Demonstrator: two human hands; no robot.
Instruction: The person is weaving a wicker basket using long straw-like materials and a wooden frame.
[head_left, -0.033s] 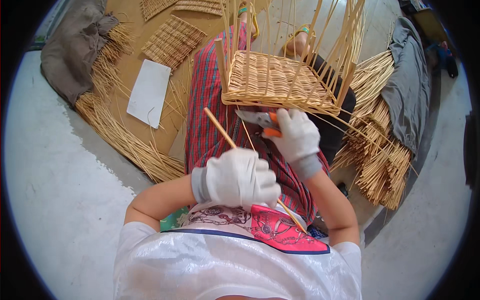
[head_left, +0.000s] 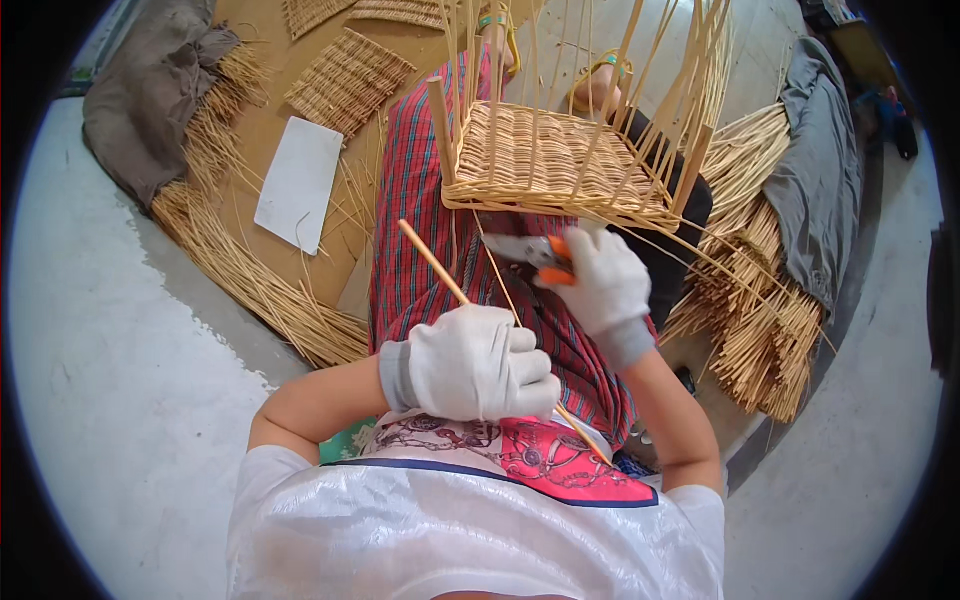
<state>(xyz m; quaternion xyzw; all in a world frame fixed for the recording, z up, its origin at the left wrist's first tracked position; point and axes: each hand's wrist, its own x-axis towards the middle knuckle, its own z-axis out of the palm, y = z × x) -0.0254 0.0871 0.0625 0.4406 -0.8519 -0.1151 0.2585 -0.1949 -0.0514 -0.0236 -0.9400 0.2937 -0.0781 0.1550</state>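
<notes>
Both my hands wear white knit gloves with grey cuffs. My left hand point(head_left: 478, 365) is closed round a peeled wooden stick point(head_left: 433, 262), held slanting over my lap. A thin cane strand point(head_left: 497, 272) runs from under the basket's near edge down to this hand. My right hand point(head_left: 607, 282) grips pruning shears point(head_left: 545, 260) with orange handles, their blades pointing left near the strand and somewhat blurred. Just beyond the shears, a half-woven wicker basket point(head_left: 545, 160) rests on my knees. Upright stakes point(head_left: 625, 50) and thicker corner posts rise from its woven base.
At left, a brown cloth point(head_left: 150, 110) partly covers a long bundle of cane point(head_left: 255, 275). A white board point(head_left: 298, 185) and several woven panels point(head_left: 350, 82) lie on brown sheeting. At right, more cane bundles point(head_left: 760, 335) lie under a grey cloth point(head_left: 812, 190).
My right hand and the shears have shifted slightly right and down. The upper end of the stick in my left hand has tipped a little to the left.
</notes>
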